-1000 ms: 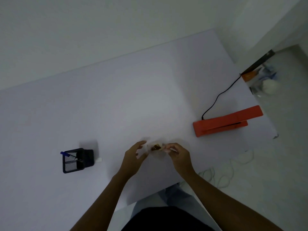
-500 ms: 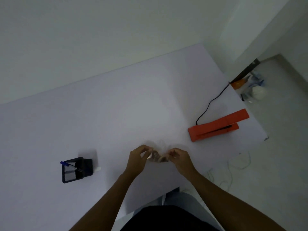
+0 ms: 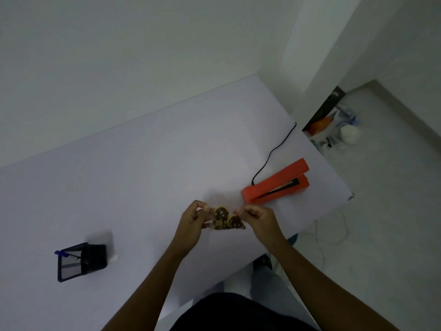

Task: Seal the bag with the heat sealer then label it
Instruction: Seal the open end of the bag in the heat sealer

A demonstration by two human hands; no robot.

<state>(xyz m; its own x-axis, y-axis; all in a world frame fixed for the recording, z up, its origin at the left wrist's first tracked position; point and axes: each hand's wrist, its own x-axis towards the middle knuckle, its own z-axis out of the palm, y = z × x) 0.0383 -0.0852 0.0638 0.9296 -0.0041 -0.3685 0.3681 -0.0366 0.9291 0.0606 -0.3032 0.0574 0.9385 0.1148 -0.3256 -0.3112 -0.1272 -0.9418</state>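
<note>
A small clear bag (image 3: 224,219) with brown round pieces inside hangs between my hands just above the white table (image 3: 143,177). My left hand (image 3: 192,224) pinches the bag's left top corner, fingers curled. My right hand (image 3: 259,219) pinches its right top corner the same way. The orange heat sealer (image 3: 274,185) lies to the right of my hands, its jaw slightly raised, with a black cord (image 3: 272,151) running to the far table edge. A black mesh holder (image 3: 80,261) with a blue pen (image 3: 60,253) stands at the left.
A small white slip (image 3: 114,258) lies beside the mesh holder. The table's right edge is just past the sealer. On the floor beyond it lie white cables (image 3: 334,235) and a pile of bags and boxes (image 3: 334,127) by the wall.
My hands closed onto the bag's two top corners and raised it off the table, so its brown contents now show between them. The view shifted, and the sealer looks nearer to my hands.
</note>
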